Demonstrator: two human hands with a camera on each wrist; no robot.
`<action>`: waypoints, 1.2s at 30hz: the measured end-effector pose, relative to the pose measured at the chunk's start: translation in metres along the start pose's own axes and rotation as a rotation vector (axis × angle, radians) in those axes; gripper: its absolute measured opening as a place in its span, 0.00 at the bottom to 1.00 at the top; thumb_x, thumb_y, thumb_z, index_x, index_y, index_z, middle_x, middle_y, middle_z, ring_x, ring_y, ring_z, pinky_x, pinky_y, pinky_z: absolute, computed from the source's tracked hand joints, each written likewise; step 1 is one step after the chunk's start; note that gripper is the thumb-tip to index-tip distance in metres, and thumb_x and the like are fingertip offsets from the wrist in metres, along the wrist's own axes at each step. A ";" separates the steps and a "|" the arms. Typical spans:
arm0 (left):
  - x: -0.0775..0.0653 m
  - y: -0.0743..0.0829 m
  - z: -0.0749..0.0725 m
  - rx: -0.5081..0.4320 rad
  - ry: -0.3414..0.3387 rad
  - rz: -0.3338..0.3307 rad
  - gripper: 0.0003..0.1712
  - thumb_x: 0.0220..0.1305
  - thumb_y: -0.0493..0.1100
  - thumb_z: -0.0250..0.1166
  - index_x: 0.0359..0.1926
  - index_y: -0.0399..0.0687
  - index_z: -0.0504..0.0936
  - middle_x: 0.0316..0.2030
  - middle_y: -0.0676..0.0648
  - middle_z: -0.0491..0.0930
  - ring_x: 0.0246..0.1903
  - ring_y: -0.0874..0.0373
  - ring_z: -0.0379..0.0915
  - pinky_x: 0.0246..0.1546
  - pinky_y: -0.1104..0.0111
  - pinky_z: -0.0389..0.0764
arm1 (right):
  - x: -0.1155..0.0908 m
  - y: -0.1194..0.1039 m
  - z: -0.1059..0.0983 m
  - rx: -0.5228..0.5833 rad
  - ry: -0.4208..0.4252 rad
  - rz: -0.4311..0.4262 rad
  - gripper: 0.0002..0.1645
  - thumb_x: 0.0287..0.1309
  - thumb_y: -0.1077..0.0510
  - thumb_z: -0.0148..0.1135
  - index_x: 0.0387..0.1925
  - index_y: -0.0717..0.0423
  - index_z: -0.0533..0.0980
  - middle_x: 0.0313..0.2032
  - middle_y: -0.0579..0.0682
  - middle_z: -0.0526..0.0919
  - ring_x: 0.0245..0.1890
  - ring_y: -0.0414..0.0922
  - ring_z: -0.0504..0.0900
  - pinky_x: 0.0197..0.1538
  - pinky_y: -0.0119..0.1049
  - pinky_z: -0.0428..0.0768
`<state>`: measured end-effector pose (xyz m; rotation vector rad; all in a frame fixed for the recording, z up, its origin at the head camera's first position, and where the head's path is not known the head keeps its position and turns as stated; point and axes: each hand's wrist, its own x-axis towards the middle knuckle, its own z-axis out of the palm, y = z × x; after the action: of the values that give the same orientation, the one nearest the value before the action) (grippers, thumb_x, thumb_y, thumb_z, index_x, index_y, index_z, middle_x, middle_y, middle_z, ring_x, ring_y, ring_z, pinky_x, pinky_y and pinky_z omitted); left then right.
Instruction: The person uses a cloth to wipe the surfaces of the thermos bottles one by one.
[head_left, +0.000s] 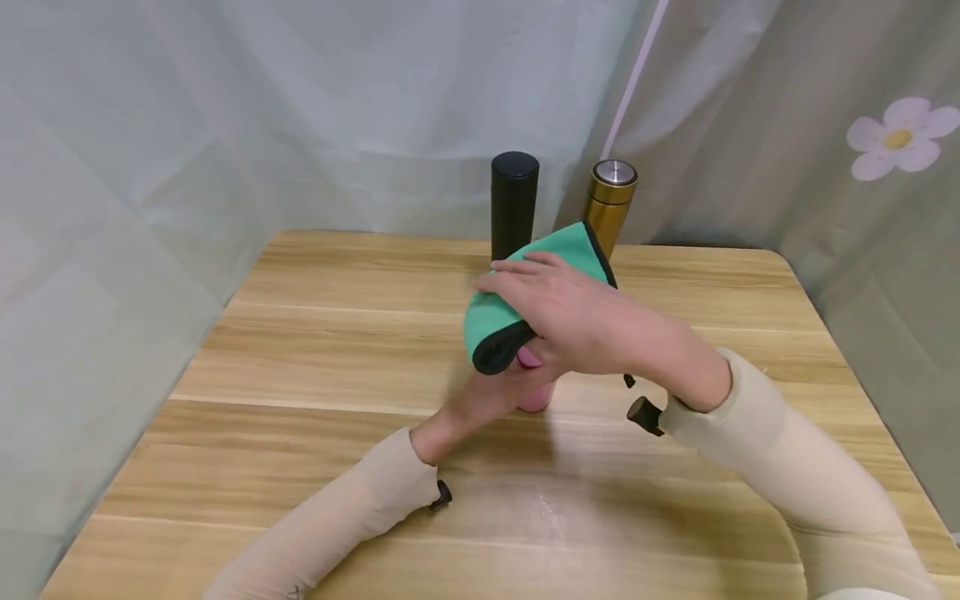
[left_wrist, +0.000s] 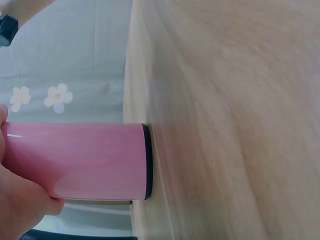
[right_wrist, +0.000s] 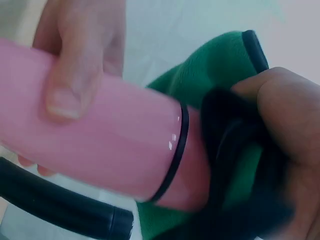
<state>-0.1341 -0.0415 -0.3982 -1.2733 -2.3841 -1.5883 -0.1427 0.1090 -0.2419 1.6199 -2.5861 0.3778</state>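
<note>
A pink thermos bottle [left_wrist: 80,161] with a black base ring stands upright on the wooden table. My left hand [head_left: 491,396] grips it round the body, with the thumb across the front in the right wrist view. Over its top lies a folded green cloth [head_left: 573,250] with black edging. My right hand [head_left: 573,312] holds this cloth against the bottle's upper end, fingers laid over it and thumb on the near side. The bottle's cap is hidden by cloth and hand. Below the cloth, a black ring [right_wrist: 175,155] shows round the bottle's neck.
Behind the hands, a black thermos bottle [head_left: 513,204] and a gold one with a silver lid [head_left: 609,204] stand near the back edge of the wooden table [head_left: 315,358]. Pale curtains [head_left: 262,108] hang close behind and beside it.
</note>
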 end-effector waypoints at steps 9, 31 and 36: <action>0.009 0.002 0.003 -0.363 0.286 -0.201 0.44 0.62 0.36 0.75 0.72 0.58 0.60 0.59 0.50 0.76 0.58 0.54 0.75 0.63 0.58 0.74 | -0.010 0.041 -0.009 0.333 0.074 0.070 0.25 0.71 0.67 0.53 0.66 0.54 0.74 0.55 0.47 0.83 0.53 0.45 0.80 0.59 0.46 0.76; 0.004 0.001 0.000 -0.269 0.318 -0.215 0.53 0.58 0.35 0.77 0.76 0.49 0.53 0.62 0.46 0.71 0.58 0.53 0.73 0.63 0.54 0.73 | -0.080 0.044 0.046 0.760 0.345 0.200 0.46 0.67 0.78 0.43 0.81 0.47 0.55 0.77 0.50 0.62 0.66 0.53 0.68 0.60 0.39 0.74; 0.002 -0.001 -0.002 -0.261 0.321 -0.225 0.50 0.58 0.34 0.77 0.73 0.46 0.55 0.62 0.44 0.71 0.59 0.51 0.72 0.63 0.53 0.74 | -0.092 0.027 0.058 0.638 0.382 0.277 0.56 0.59 0.83 0.43 0.82 0.43 0.52 0.78 0.51 0.60 0.68 0.55 0.68 0.63 0.52 0.74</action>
<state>-0.1372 -0.0416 -0.3973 -0.7152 -2.2366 -2.0413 -0.1223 0.1870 -0.3197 1.1254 -2.5084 1.4918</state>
